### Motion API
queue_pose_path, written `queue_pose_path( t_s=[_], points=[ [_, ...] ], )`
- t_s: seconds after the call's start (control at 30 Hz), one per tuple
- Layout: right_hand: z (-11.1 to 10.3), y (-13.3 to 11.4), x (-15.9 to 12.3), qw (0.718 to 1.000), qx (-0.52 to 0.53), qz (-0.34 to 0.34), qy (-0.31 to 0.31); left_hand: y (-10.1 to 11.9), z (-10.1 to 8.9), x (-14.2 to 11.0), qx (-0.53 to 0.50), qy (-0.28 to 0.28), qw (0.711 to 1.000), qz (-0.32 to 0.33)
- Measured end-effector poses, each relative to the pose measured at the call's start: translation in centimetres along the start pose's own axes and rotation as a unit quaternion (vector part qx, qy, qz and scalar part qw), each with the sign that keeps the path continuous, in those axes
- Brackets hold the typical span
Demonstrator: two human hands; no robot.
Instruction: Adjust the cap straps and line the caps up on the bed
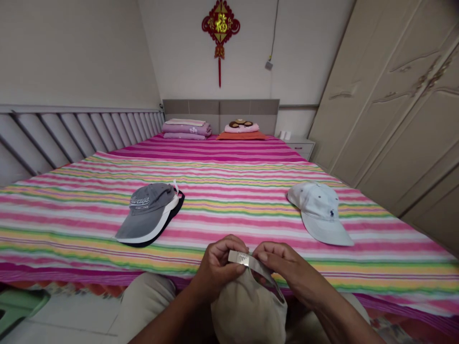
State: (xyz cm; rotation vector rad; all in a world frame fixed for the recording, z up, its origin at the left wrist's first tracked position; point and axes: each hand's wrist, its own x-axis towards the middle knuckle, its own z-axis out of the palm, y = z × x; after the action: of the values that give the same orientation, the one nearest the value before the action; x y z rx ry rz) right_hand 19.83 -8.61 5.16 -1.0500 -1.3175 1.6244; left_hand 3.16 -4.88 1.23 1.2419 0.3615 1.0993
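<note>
A beige baseball cap (249,310) is held over my lap at the bed's near edge, its back strap with a metal buckle (244,259) turned up. My left hand (218,267) pinches the strap beside the buckle between thumb and fingers. On the other side, my right hand (283,267) grips the strap and the edge of the cap's back opening. A stack of caps with a grey cap (147,210) on top, white and black brims showing beneath it, lies on the bed to the left. To the right rests a pale white-blue cap (321,210) with a small dark logo.
A striped sheet (229,205) covers the bed. Folded purple bedding (186,129) and a pink pillow (242,128) lie by the headboard (218,112). Metal railing (79,129) runs along the left, a wardrobe (387,105) stands right, and a green stool (21,303) is at lower left.
</note>
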Motion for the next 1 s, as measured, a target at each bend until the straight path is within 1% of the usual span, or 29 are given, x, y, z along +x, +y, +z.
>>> queue_pose_path(
  t_s=[0.1, 0.23, 0.3, 0.43, 0.6, 0.8, 1.0],
  points=[
    [-0.2, 0.2, 0.1, 1.0, 0.006, -0.002, -0.004, -0.1, -0.1, 0.0, -0.008, 0.012, 1.0, 0.002],
    [0.1, 0.5, 0.1, 0.999, 0.022, 0.009, 0.037, -0.2, -0.1, 0.0, 0.002, 0.017, 1.0, -0.004],
    [0.3, 0.4, 0.1, 0.999, 0.027, 0.009, 0.045, -0.2, 0.0, 0.0, 0.01, 0.016, 1.0, -0.011],
    [0.7, 0.2, 0.0, 0.998, 0.039, 0.004, 0.039, -0.1, 0.1, -0.1, 0.035, 0.005, 0.999, -0.019],
    [0.8, 0.2, 0.1, 0.997, 0.065, 0.01, 0.035, 0.1, 0.0, -0.1, 0.078, -0.014, 0.997, -0.014],
    [0.2, 0.7, 0.2, 0.994, 0.113, 0.004, 0.009, -0.1, -0.3, -0.1, 0.056, -0.002, 0.998, -0.012],
    [0.4, 0.1, 0.1, 0.996, 0.089, -0.022, 0.019, -0.2, -0.4, -0.1, 0.044, -0.009, 0.999, -0.019]
  ],
)
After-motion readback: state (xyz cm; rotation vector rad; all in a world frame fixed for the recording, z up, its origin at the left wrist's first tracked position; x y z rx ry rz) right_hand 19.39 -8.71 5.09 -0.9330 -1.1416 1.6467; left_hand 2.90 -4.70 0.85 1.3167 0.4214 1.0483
